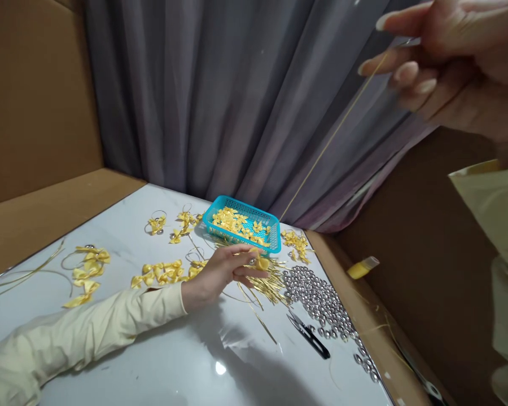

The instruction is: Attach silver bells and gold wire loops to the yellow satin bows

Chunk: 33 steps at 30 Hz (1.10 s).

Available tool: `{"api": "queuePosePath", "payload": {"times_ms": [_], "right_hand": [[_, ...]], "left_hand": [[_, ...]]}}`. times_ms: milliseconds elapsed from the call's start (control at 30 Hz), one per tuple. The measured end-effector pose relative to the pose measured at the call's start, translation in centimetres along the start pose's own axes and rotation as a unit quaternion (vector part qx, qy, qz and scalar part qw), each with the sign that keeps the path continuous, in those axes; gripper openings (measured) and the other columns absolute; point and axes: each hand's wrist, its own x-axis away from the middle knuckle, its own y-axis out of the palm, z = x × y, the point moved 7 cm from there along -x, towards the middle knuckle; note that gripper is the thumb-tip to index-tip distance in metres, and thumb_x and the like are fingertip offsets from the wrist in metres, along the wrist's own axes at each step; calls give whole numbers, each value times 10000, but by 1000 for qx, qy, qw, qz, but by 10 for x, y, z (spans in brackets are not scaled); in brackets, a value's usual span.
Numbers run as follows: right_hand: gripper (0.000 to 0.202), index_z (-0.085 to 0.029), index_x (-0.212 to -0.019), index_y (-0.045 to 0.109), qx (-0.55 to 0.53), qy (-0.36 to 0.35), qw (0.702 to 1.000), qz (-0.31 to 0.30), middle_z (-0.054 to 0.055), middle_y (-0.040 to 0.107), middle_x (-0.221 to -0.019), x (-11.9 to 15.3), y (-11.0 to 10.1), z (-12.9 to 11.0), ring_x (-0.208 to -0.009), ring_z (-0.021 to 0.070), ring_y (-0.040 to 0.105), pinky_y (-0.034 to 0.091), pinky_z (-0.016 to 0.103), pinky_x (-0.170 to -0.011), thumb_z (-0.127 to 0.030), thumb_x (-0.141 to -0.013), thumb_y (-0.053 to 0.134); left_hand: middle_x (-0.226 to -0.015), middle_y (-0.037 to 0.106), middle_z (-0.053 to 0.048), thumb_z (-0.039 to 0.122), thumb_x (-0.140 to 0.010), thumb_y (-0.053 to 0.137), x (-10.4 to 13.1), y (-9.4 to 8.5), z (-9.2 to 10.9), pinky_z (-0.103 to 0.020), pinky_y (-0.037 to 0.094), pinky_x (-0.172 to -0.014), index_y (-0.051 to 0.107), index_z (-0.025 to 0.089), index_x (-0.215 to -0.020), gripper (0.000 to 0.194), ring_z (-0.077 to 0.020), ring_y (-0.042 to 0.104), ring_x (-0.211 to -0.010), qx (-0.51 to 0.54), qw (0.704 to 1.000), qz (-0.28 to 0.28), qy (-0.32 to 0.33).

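Between the fingertips of my left hand (232, 268) is a small yellow ribbon bow (261, 261), with a silver bead beside it. My right hand (436, 62), raised at the upper right, is closed on a yellow thread (334, 135) pulled taut. The thread slants down toward the left hand; its lower end fades from sight near the basket. A thin shiny sliver shows between the right fingers, too small to name surely. Below and behind my left hand lies a pile of gold wire strips (273, 285). The teal basket (241, 204), holding many yellow bows, stands just beyond that hand.
Silver beads (317, 299) are spread along the table's right side, near black thread snips (309, 335). Finished-looking bow strings (88, 270) and loose gold wires (25, 276) lie at left. A yellow thread spool (363, 267) sits off the right edge. Grey curtains (220, 101) hang behind.
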Motion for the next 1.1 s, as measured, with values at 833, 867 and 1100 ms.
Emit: {"api": "queuePosePath", "payload": {"times_ms": [833, 867, 1100], "right_hand": [[280, -245, -1044, 672, -186, 96, 978, -6, -73, 480, -685, 3, 5, 29, -639, -74, 525, 380, 16, -565, -389, -827, 568], [278, -244, -1053, 669, -187, 92, 978, -16, -75, 484, -684, 4, 7, 28, -640, -75, 525, 379, 15, -567, -381, -840, 553], [294, -206, -1072, 655, -191, 84, 977, -31, -76, 470, -690, 6, 16, 19, -674, -76, 533, 376, 23, -585, -355, -836, 563]], "left_hand": [[-859, 716, -51, 200, -699, 766, 14, 17, -4, -333, 523, -816, 621, 125, -893, 253, -216, 701, -859, -31, 994, -88, -52], [-857, 715, -47, 202, -691, 772, 14, 17, -5, -336, 522, -825, 620, 126, -888, 260, -214, 702, -852, -28, 994, -91, -49], [-819, 731, -48, 228, -643, 809, 13, 15, -10, -348, 526, -809, 597, 138, -892, 340, -192, 707, -775, -80, 992, -86, -50]]}}
